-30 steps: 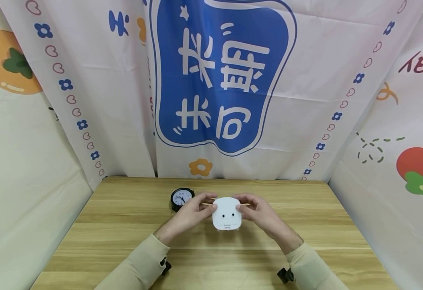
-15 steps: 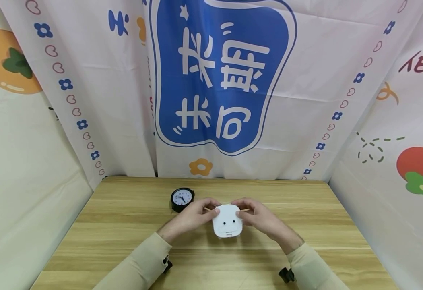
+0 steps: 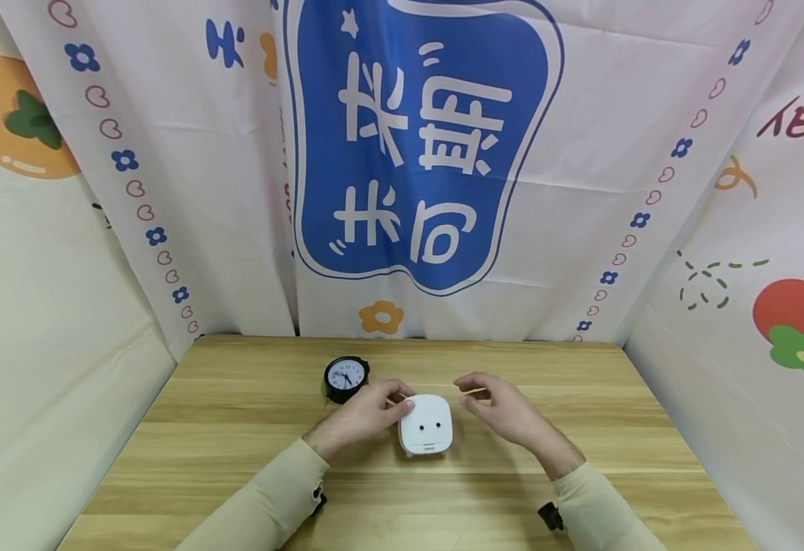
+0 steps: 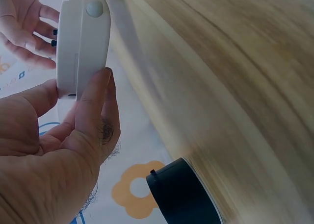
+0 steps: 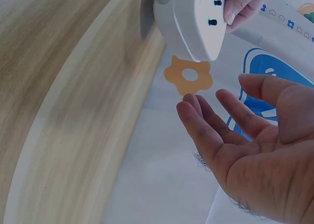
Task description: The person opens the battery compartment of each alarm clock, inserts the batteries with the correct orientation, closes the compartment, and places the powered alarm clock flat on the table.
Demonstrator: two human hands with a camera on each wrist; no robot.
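Pinched at one side by the left hand (image 3: 372,410) at lower centre, the white device (image 3: 427,433) could slip, the right hand (image 3: 502,407) loose and apart.

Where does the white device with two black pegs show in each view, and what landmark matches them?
Head: white device low, just right of centre, held by the left hand.
Left wrist: white device at upper left.
Right wrist: white device at top, right of centre, cut off by the edge.
Shared landmark: orange flower on the backdrop.
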